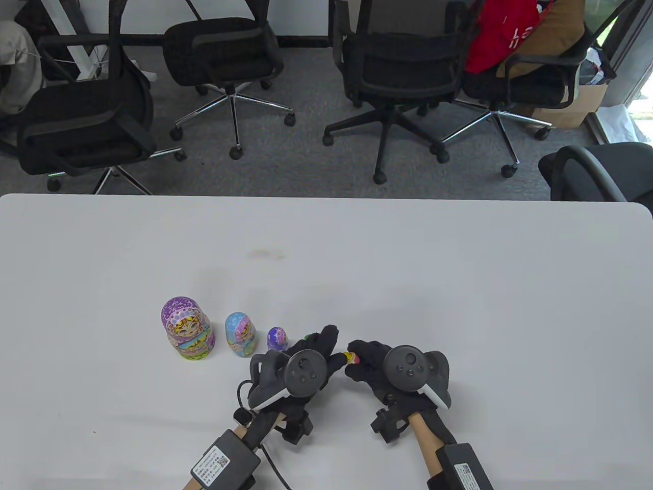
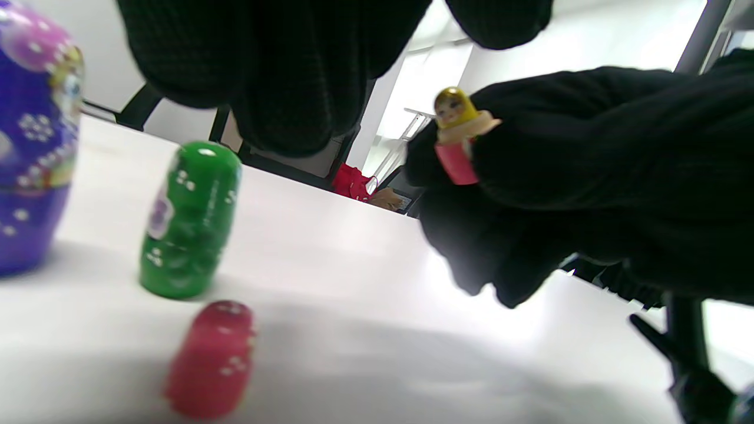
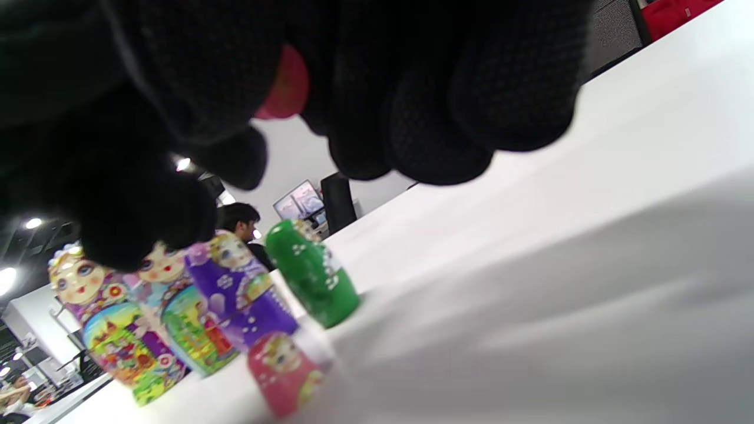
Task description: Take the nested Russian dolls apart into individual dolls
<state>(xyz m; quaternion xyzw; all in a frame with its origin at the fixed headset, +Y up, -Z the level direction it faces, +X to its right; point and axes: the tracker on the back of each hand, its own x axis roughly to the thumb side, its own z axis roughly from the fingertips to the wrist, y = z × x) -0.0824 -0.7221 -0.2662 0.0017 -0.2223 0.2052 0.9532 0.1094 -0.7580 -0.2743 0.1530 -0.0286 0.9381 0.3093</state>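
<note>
Five dolls stand in a row on the white table: a large purple-headed doll, a blue doll, a small purple doll, a green doll mostly hidden behind my left hand in the table view, and a red doll. The row also shows in the right wrist view, from the large doll to the red doll. My right hand pinches a tiny doll with a yellow head and red lower part above the table. My left hand hovers next to it, holding nothing.
Several black office chairs stand on the grey carpet beyond the table's far edge. A faint smudge marks the table's middle.
</note>
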